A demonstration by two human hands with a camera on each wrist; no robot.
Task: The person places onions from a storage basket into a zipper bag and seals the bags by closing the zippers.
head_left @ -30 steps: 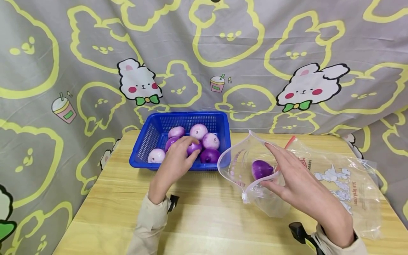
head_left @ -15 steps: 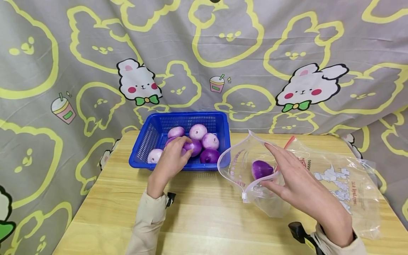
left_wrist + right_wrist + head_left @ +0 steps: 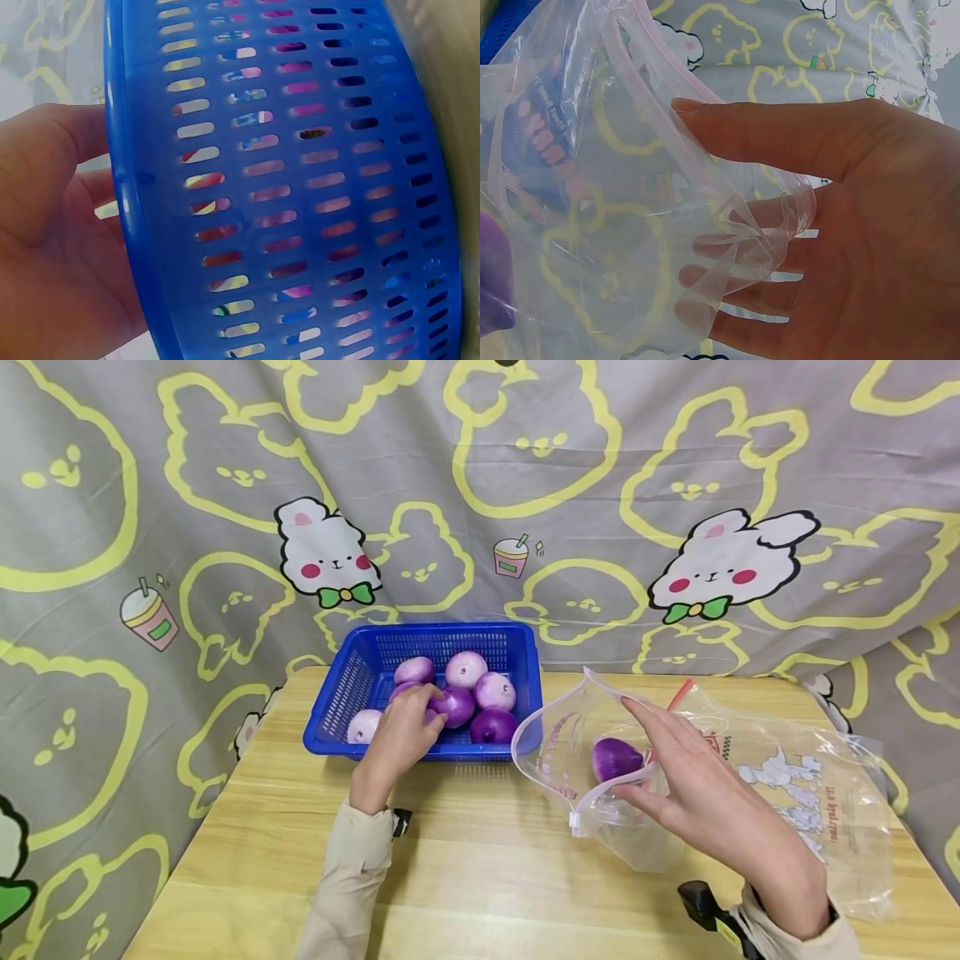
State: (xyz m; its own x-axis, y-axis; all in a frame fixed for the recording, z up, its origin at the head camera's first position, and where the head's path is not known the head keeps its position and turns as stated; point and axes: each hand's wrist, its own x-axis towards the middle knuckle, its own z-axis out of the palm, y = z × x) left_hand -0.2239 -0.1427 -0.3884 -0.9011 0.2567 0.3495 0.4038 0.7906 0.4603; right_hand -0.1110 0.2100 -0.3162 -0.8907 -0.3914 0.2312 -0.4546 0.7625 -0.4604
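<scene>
a: biggest thing first, what's there?

b: a pale wooden table (image 3: 480, 868) in front of a grey curtain (image 3: 600, 468) printed with yellow bunny outlines. on the table's far left sits a blue basket (image 3: 352, 685) with onions in it. to its right lies a clear zip bag (image 3: 787, 793), mouth facing the basket, its long side running off to the right along the table.

a: and the hands?

b: the left hand (image 3: 401, 739) reaches over the basket's near wall, fingers curled down onto a purple onion (image 3: 453, 703) in the middle of the pile. it touches that onion, but i can't tell whether it really grips it. the left wrist view shows only the palm (image 3: 52, 247) beside the basket's slotted wall (image 3: 300, 187).

a: the right one?

b: the right hand (image 3: 697, 785) keeps the bag's mouth spread. its fingers are nearly straight and fanned, the thumb pressing the lower rim and the fingertips propping the upper rim. in the right wrist view the pink zip strip (image 3: 780, 225) crosses the fingers (image 3: 765, 139).

a: anything in the bag?

b: one dark purple onion (image 3: 617, 757) just inside the mouth, next to the thumb.

a: any writing?

b: print on the bag's side and near its mouth, with a cartoon figure, too small and warped to read.
</scene>
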